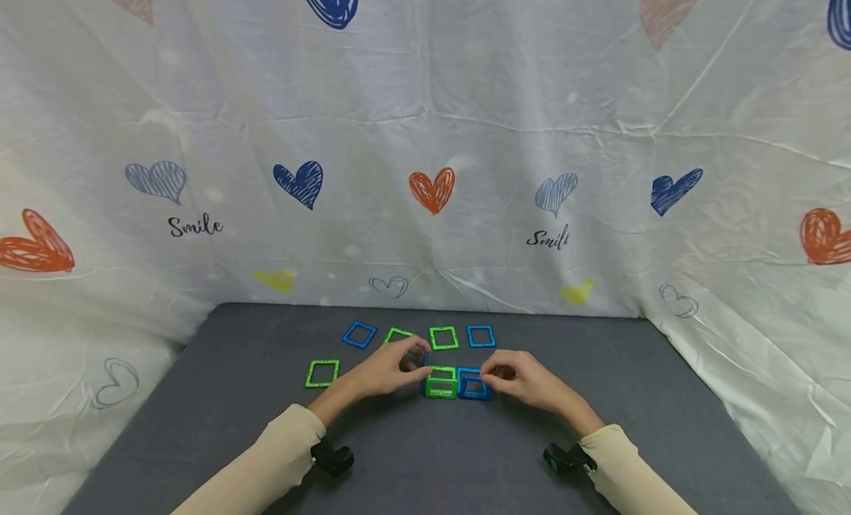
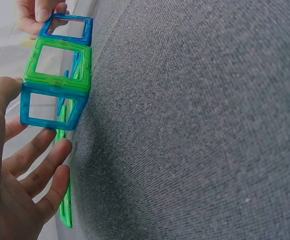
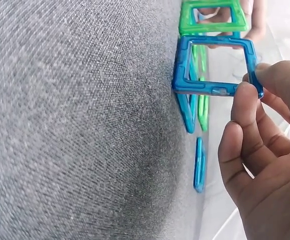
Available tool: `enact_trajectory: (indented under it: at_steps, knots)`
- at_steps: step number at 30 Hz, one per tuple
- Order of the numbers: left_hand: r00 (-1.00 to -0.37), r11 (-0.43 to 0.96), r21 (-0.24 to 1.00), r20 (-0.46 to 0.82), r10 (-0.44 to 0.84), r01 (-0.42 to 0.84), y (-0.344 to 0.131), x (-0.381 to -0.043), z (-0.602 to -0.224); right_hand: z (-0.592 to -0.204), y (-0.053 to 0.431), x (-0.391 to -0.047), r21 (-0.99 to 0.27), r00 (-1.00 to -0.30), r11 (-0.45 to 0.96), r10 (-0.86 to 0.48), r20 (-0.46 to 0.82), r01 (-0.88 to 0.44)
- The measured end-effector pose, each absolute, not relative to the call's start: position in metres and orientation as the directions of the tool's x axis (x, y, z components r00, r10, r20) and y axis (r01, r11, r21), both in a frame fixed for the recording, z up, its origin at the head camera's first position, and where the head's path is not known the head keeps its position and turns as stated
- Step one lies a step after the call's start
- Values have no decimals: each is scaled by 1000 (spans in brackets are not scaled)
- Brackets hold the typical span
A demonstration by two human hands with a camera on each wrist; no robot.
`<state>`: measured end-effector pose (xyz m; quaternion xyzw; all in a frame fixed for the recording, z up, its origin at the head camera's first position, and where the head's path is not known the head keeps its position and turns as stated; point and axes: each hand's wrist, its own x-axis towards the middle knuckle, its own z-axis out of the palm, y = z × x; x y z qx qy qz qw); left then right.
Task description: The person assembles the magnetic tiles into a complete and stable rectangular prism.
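Note:
Magnetic square tiles stand joined on the table. My right hand (image 1: 532,382) pinches the upper corner of an upright blue tile (image 3: 205,89) between thumb and fingers. Beside that tile stands a green tile (image 2: 52,80), edge to edge with it. A blue side tile (image 2: 49,123) meets the green one at its left. My left hand (image 1: 382,369) is at this left side, its thumb at the top corner and its other fingers loosely spread along the blue side tile. More blue and green frames show behind the front tiles, partly hidden.
Behind the build lie a blue tile (image 1: 353,344), a green tile (image 1: 399,330) partly covered by my left hand, another green tile (image 1: 443,346) and a blue one (image 1: 482,327). A green tile (image 1: 322,385) lies left, near my left forearm. A heart-printed curtain (image 1: 432,241) hangs behind the dark table.

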<state>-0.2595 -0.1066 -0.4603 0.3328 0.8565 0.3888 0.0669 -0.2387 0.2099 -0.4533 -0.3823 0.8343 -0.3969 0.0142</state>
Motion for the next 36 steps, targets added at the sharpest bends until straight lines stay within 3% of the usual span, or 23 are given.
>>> enact_trajectory:
  at_steps: [10, 23, 36]
  knots:
    - [-768, 464, 718, 154, 621, 519, -106, -259, -459, -456, 209, -239, -682, -719, 397, -638, 276, -614]
    - [-768, 464, 717, 155, 621, 520, -106, -258, -459, -423, 197, -217, -701, -705, 358, -648, 289, -616]
    - [-767, 459, 720, 158, 622, 521, -106, -258, -459, -457, 207, -239, -694, -710, 376, -647, 277, -614]
